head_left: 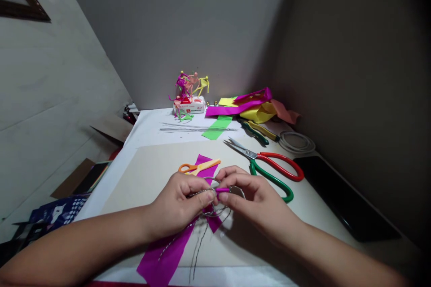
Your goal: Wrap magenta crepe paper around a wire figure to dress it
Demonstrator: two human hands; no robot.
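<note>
My left hand (pixel 182 199) pinches a twisted wire frame (pixel 215 214) between thumb and fingers, with loose wire ends hanging below it. My right hand (pixel 249 190) has thumb and fingers closed on a short magenta wrapped section (pixel 222 190) of that same frame; the fingers partly cover it. Under both hands lies a long magenta strip (pixel 166 255) on the pale board. Just beyond the fingers are small orange-handled scissors (pixel 188 168), resting on the magenta strip. Larger scissors (pixel 276 159) with one red and one green handle lie open-bladed to the right.
Little coloured wire figures (pixel 191 83) stand on a small box (pixel 193 106) at the back. Thin straight wires (pixel 188 129), coloured strips (pixel 257 110), pliers (pixel 256 133) and a wire coil (pixel 296 142) lie nearby. A flat black slab (pixel 343 197) is at right, beside a dark wall.
</note>
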